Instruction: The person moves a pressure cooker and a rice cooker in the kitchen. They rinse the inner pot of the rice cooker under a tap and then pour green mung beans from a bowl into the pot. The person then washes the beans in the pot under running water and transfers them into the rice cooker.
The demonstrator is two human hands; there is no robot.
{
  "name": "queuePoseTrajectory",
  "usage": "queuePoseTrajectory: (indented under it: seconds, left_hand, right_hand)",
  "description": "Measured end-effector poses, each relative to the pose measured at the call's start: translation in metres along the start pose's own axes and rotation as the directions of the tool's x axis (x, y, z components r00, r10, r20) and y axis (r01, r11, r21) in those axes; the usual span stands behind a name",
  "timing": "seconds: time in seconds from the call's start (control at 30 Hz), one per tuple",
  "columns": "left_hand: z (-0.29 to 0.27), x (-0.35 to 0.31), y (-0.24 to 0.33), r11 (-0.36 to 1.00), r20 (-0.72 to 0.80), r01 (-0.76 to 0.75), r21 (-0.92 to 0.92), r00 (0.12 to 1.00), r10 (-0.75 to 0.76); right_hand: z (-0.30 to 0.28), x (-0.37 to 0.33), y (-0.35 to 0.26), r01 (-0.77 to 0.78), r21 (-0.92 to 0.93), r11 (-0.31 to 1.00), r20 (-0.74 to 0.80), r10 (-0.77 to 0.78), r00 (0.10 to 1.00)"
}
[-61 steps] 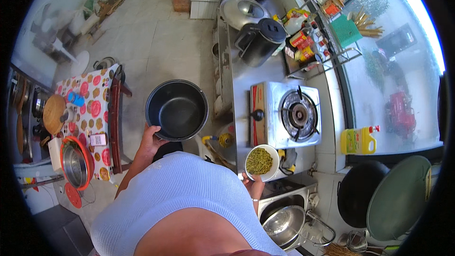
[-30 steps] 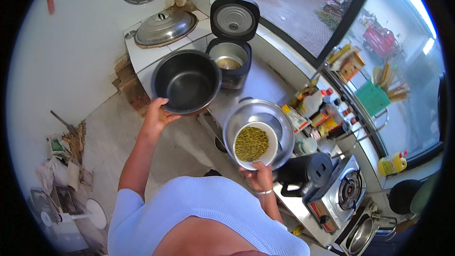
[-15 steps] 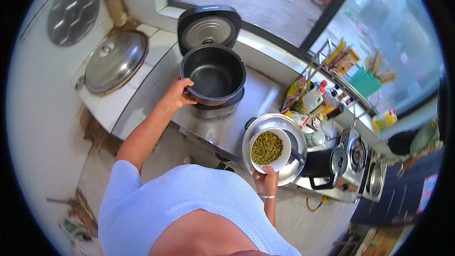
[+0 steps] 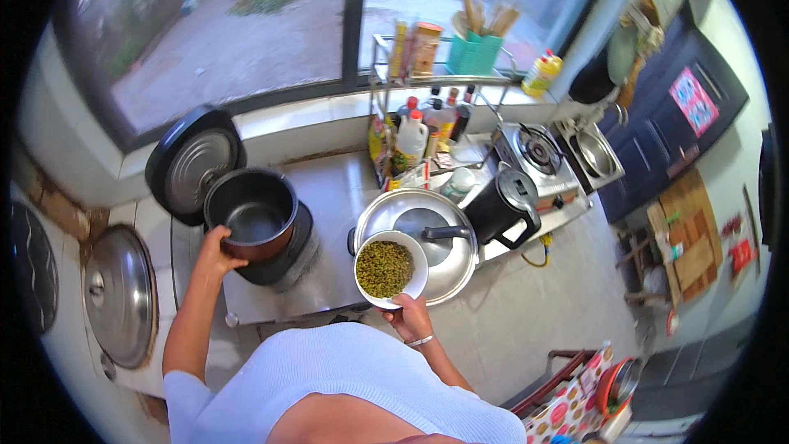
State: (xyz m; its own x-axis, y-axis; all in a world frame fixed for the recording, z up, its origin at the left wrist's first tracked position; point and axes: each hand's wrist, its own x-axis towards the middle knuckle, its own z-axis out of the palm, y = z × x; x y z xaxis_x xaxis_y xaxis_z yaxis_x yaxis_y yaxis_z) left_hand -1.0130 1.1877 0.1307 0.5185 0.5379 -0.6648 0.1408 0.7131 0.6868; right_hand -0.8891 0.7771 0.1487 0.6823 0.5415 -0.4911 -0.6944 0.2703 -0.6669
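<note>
the left hand (image 4: 215, 256) has hold of a black inner pot (image 4: 256, 207) by its near left rim, fingers curled close, with the thumb up at the edge; how far the other fingers reach beneath cannot be told. the pot is over the dark body of a rice cooker (image 4: 297, 256), tipped a little, its mouth up; whether pot and body touch cannot be seen. the cooker's hinged lid (image 4: 194, 166) stands open behind the pot to the left.

the right hand (image 4: 408, 319), with a silver bracelet (image 4: 420, 340) at the wrist, grips a white bowl (image 4: 419, 267) at its near side, the thumb at the rim and the fingers closed under it, partly hidden. small green beans (image 4: 385, 270) lie in the bowl, which is held over the near left part of a wide silver lidded pan (image 4: 457, 279).

the pan is on the metal worktop (image 4: 333, 189), right of the cooker. just beyond it to the right is a black kettle (image 4: 508, 204), with a gas stove (image 4: 538, 152) behind. sauce bottles (image 4: 411, 144) sit by a wire rack at the window, and a domed silver lid (image 4: 122, 296) lies at far left.
</note>
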Motion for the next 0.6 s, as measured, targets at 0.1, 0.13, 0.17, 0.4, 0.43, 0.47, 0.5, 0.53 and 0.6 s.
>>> queuePoseTrajectory:
  seconds: [0.1, 0.13, 0.17, 0.4, 0.43, 0.47, 0.5, 0.53, 0.6]
  left_hand:
    - [0.001, -0.002, 0.002, 0.998, -0.039, 0.028, 0.063, 0.999, -0.025]
    - [-0.007, 0.004, 0.005, 0.997, -0.008, 0.03, 0.074, 1.0, -0.029]
    - [-0.008, 0.008, 0.006, 0.997, 0.005, 0.04, 0.072, 0.999, -0.041]
    - [-0.001, 0.007, 0.021, 0.969, -0.067, 0.027, 0.245, 0.998, -0.011]
    - [-0.001, 0.0, 0.022, 0.967, -0.11, 0.019, 0.256, 0.994, 0.01]
    - [-0.014, 0.003, 0.025, 0.963, -0.055, 0.029, 0.268, 0.998, -0.015]
    - [-0.019, 0.009, 0.028, 0.962, -0.094, 0.052, 0.268, 0.995, -0.027]
    - [-0.017, 0.009, 0.029, 0.966, -0.041, 0.085, 0.243, 0.996, -0.078]
    - [-0.026, 0.017, 0.025, 0.952, -0.048, 0.021, 0.305, 0.999, -0.007]
  right_hand:
    - [-0.004, 0.003, -0.002, 0.031, 0.05, 0.998, 0.002, -0.031, 1.0]
    - [-0.004, 0.005, -0.003, 0.04, 0.073, 0.997, 0.006, -0.04, 0.999]
    - [-0.007, 0.008, -0.004, 0.037, 0.077, 0.996, 0.0, -0.037, 0.999]
    - [-0.022, 0.023, -0.013, 0.044, 0.088, 0.995, -0.006, -0.043, 0.999]
    - [-0.021, 0.024, -0.013, 0.023, 0.082, 0.996, 0.002, -0.024, 1.0]
    - [-0.022, 0.026, -0.012, 0.028, 0.08, 0.996, 0.01, -0.028, 1.0]
    - [-0.022, 0.029, -0.012, 0.03, 0.077, 0.997, 0.021, -0.032, 0.999]
    - [-0.021, 0.029, -0.014, 0.032, 0.059, 0.998, -0.016, -0.031, 0.999]
    - [-0.018, 0.024, -0.023, -0.008, 0.0, 1.0, -0.026, 0.008, 1.0]
